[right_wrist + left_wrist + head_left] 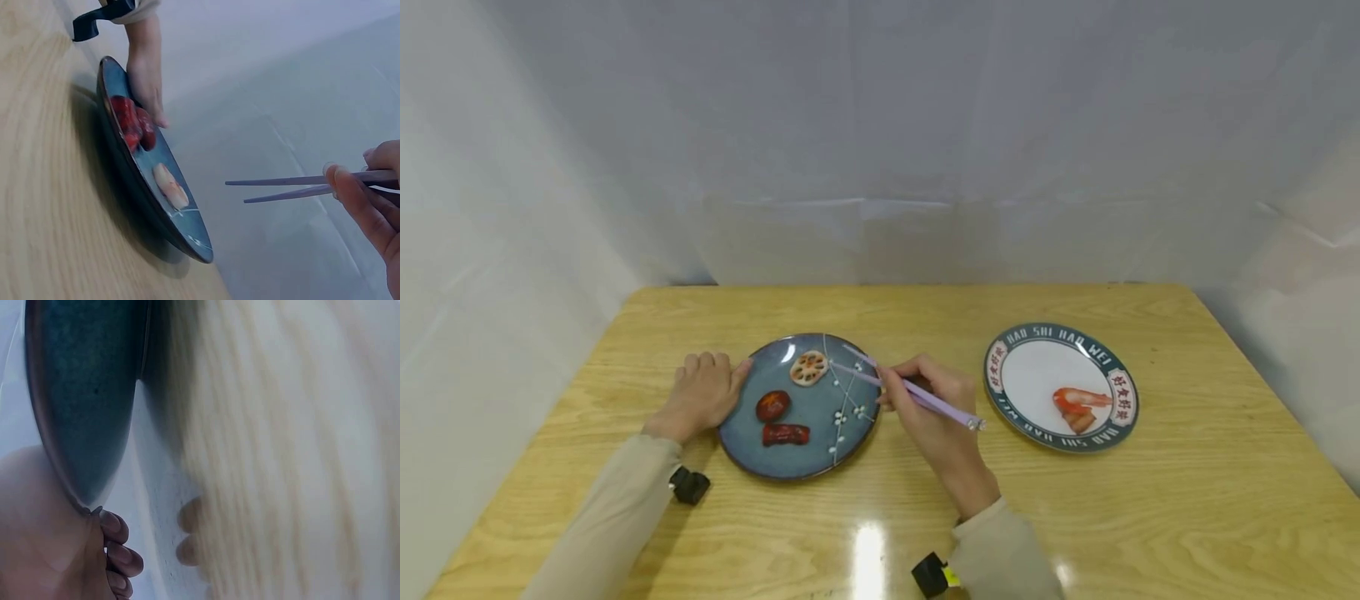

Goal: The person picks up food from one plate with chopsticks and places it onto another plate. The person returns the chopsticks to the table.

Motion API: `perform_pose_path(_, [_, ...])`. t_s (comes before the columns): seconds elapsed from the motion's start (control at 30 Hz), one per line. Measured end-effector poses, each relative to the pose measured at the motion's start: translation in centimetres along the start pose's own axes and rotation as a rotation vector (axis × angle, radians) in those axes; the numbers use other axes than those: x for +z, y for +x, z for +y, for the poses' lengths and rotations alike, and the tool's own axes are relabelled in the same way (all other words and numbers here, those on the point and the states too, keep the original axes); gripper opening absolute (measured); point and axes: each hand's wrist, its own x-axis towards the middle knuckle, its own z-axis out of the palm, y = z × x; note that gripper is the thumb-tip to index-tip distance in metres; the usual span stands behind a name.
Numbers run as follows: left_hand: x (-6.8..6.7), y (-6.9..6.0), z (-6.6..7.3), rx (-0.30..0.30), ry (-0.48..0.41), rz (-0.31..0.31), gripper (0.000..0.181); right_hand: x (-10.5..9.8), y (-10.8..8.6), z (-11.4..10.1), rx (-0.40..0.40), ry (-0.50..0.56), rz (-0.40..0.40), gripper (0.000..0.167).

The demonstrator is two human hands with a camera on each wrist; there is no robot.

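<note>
Blue plate (812,457), head view: we log lotus slice (808,367), round brown-red piece (772,406), dark red strip (786,435).
White plate (1037,379), head: right of the blue one, holds shrimp-like piece (1081,407).
Right hand (936,432), head: grips lilac chopsticks (957,413), tips over blue plate.
Left hand (53,534), left wrist: at blue rim, fingers loose, probably steadying it.
Chopstick tips, right wrist: parted, nothing between, apart from lotus slice; we'd guess spread for pinching.

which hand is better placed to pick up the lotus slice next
Probably the right hand: it holds the purple chopsticks, tips apart near the lotus slice, while the left hand touches the edge of the blue plate.
</note>
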Motion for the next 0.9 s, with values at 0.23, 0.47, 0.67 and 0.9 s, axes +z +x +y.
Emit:
perform_pose_path(0.23, [0.0,0.0,0.1,-0.001,0.0,-0.015,0.054,-1.4,0.7,-0.2,-0.002,-0.072,0.012,0.009])
perform_pose_path(0.47, [0.0,0.0,0.1,0.004,0.001,-0.016,0.052,-3.1,1.3,-0.6,0.005,-0.126,0.036,0.008])
perform_pose_path(0.67, [0.0,0.0,0.1,0.003,0.003,-0.014,0.052,-4.7,1.7,-1.1,0.041,-0.138,0.065,0.007])
perform_pose_path(0.9, [-0.1,0.0,0.0,0.004,-0.004,-0.019,0.051,-6.3,1.9,-1.8,0.15,-0.209,0.1,0.007])
